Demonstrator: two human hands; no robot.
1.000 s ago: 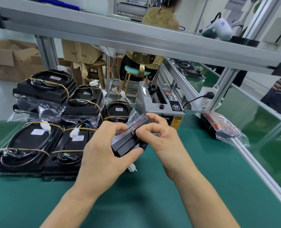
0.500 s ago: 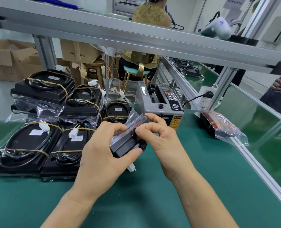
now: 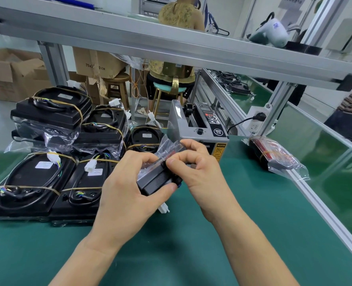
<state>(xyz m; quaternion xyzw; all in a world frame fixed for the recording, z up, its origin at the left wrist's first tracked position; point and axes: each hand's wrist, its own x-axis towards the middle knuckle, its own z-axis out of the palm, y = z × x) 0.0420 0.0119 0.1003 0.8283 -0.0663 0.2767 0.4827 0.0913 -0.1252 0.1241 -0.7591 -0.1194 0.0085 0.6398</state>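
the left hand (image 3: 127, 188) grips a black part (image 3: 156, 180) in a clear bag (image 3: 166, 147); the right hand (image 3: 199, 172) pinches its top. a grey machine (image 3: 197, 126) stands just beyond them on the tabletop (image 3: 253, 213).

Bare forearms, left hand (image 3: 125, 190), right hand (image 3: 201, 172), short trimmed nails

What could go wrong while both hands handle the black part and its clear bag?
The thin clear bag pinched by the right hand might tear or slip off the black part that the left hand grips. The white connector dangling below could snag or knock the green mat.
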